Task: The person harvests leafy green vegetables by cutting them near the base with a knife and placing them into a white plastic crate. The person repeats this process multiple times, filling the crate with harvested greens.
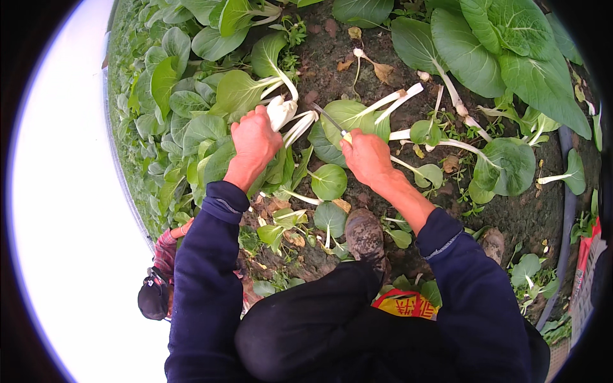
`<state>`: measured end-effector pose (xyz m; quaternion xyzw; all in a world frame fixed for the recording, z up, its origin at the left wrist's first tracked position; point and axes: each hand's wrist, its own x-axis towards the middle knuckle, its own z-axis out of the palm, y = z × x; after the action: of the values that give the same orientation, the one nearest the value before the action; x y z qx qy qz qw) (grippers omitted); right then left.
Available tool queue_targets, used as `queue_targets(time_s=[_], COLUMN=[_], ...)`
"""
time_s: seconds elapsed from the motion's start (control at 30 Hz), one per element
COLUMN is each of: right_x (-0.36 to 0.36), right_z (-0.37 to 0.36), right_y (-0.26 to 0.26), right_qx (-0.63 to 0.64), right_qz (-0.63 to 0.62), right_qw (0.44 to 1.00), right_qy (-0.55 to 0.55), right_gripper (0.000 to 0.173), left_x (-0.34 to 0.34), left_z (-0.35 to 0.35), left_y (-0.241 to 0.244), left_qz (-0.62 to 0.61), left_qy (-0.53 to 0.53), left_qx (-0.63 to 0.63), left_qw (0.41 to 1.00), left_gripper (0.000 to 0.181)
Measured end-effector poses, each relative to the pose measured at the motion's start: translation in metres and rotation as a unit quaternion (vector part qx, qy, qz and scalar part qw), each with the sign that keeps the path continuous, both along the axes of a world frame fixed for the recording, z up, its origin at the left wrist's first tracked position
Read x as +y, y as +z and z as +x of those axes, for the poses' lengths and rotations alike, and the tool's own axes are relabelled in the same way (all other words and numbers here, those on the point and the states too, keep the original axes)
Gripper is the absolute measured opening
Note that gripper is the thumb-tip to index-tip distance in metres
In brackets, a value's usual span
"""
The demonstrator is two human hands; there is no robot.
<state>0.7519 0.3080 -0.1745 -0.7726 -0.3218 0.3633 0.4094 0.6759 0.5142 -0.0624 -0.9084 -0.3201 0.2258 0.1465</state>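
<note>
My left hand (255,140) is closed around a leafy bok choy plant (281,113), whose pale, thick stalk base shows above the fist. To its right, my right hand (368,155) grips a small knife (330,118) by its light yellowish handle. The thin blade points up and left, its tip a short way from the white stalks (300,125) beside my left hand. Just beyond the knife, a loose green leaf (352,117) with a pale stem lies on the soil. My fingers hide part of the held plant and most of the handle.
Dense bok choy (182,105) grows on the left. Cut leaves (503,165) litter the soil on the right, near a dark hose (565,201). A red-and-yellow bag (407,304) with printing lies by my muddy boot (365,234). Another person (158,287) in a dark cap is at lower left.
</note>
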Motion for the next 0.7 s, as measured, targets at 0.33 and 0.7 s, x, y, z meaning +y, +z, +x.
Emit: queue_targets(time_s=[0.33, 0.7], right_x=[0.008, 0.007], right_z=[0.006, -0.003], right_y=[-0.018, -0.025], right_qx=[0.020, -0.052], right_qz=[-0.022, -0.026], right_qw=[0.999, 0.995], right_qy=[0.043, 0.078], right_gripper=[0.030, 0.029], left_x=[-0.015, -0.025], left_z=[-0.024, -0.060], left_y=[-0.019, -0.074], left_qz=[-0.012, 0.030], left_qy=[-0.070, -0.097], left_qx=[-0.036, -0.141], left_qw=[0.997, 0.985], left_gripper=[0.062, 0.078])
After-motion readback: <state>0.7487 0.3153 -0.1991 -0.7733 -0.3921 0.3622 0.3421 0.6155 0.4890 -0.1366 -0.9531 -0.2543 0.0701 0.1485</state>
